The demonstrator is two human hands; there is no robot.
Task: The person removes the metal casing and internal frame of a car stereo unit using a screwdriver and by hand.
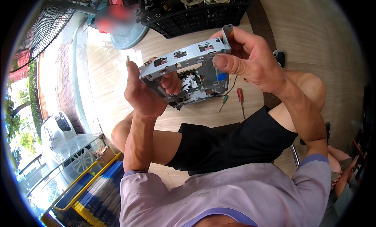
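Observation:
A grey sheet-metal chassis (pixel 184 56) with several cut-outs is held tilted up in front of me, above the floor. My left hand (pixel 150 94) supports its left end, with the thumb upright outside and the fingers curled inside the frame. At the opposite end, my right hand (pixel 256 60) pinches the corner beside a raised metal tab, thumb on the near face and fingers behind. White and dark parts and a blue patch show inside the chassis. On the floor beneath lie a green-handled screwdriver (pixel 223 101) and a red-handled screwdriver (pixel 240 97).
A black plastic crate (pixel 192 21) filled with parts stands on the tiled floor ahead. To its left are a round pale-blue base (pixel 129 40) and a caged fan (pixel 47 27). A yellow-edged rack (pixel 78 184) is at lower left. Another person's hand (pixel 344 174) shows at far right.

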